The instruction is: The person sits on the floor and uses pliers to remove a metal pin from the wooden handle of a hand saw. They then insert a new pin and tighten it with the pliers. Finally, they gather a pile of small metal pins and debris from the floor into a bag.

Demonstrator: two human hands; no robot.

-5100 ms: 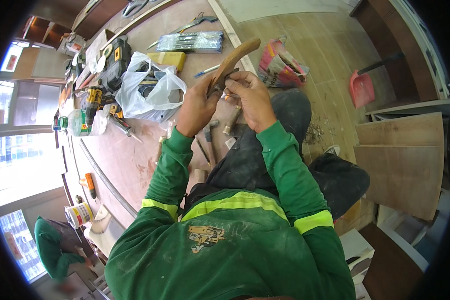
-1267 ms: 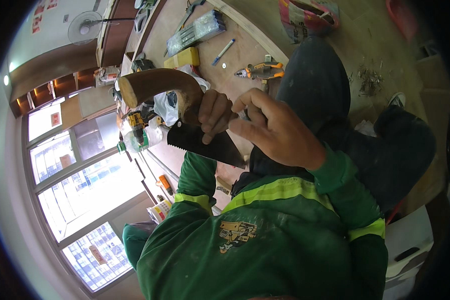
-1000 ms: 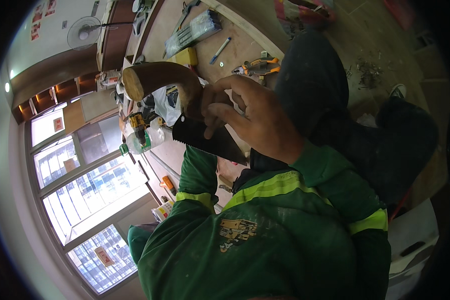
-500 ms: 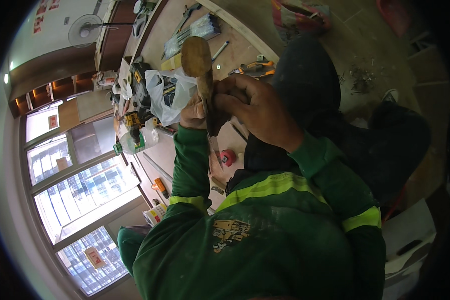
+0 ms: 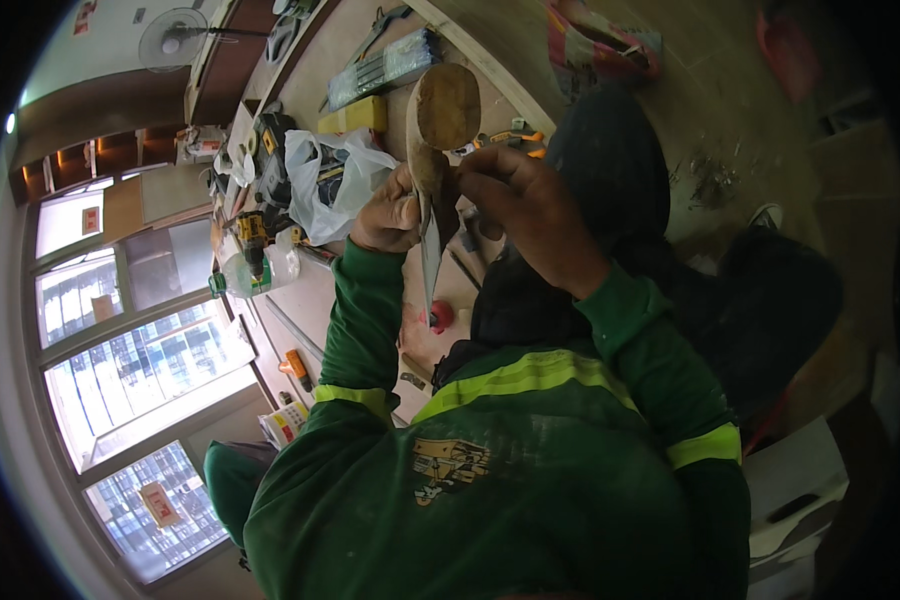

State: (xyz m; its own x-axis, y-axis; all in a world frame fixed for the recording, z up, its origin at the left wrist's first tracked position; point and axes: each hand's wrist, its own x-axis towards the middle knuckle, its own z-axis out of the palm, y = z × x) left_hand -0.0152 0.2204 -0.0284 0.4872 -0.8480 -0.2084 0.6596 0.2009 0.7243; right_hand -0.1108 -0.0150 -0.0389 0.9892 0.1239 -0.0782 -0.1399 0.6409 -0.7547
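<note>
A wooden-handled tool stands upright before me, its broad rounded end uppermost. From its lower part a thin, pointed metal blade tapers down toward my chest. My left hand is closed round the tool near where wood and metal meet. My right hand is at the tool's right side, thumb and fingers bent into a pinch beside the wood. Whatever those fingertips hold, if anything, is too small and dark to make out. Below the blade's tip sits a red round object on the work surface.
A white plastic bag with dark items lies left of my left hand, near a yellow drill and a clear bottle. Beyond are a yellow box and plastic-wrapped strips. An orange-handled tool lies nearer.
The tool has shifted right and turned, so its blade now shows below the wood. My right hand has drawn slightly away from the left, with its fingers still at the tool's side.
</note>
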